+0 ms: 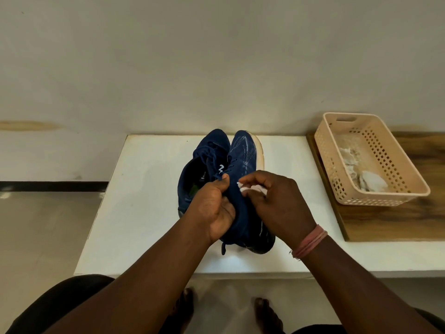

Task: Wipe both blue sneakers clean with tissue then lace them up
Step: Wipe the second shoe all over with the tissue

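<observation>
At the centre of the frame two blue sneakers [226, 169] stood side by side on the white surface [144, 201]. The left hand [213, 208] gripped the right-hand sneaker's collar, fingers curled round it, while the right hand [277, 201] pinched a white tissue [252, 189] against its side. At right sat a beige basket [385, 189] holding used tissues.

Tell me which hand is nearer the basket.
Right. The right hand, pinching tissue, is left of the basket; the left hand grips a sneaker farther left.
</observation>
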